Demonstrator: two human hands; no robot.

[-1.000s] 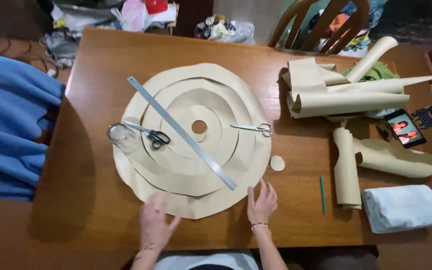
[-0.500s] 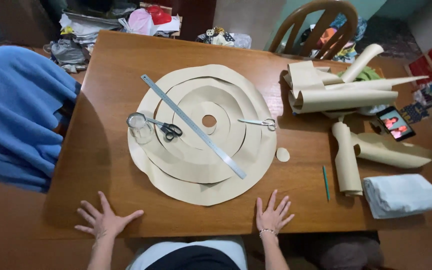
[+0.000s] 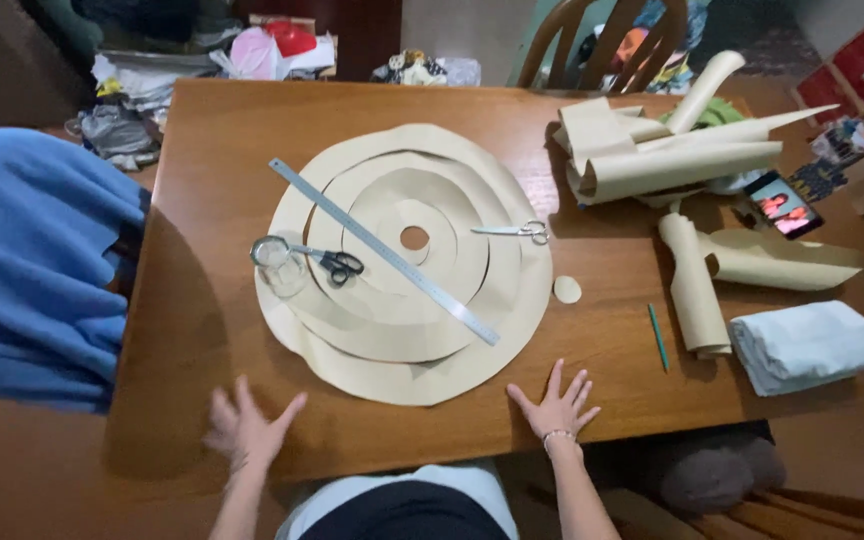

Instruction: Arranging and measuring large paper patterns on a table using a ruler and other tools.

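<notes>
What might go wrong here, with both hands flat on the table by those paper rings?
1. The left hand and right hand lie close to the stacked paper circles; a nudge could shift the layers out of line.
2. The metal ruler lies loose across the stack and might slide.
3. The black-handled scissors and the glass sit on the paper; a tug could tip the glass.

Warm indoor light, dim corners; left hand [image 3: 244,428] motion-blurred (right sharper), wide-angle bending at edges.
</notes>
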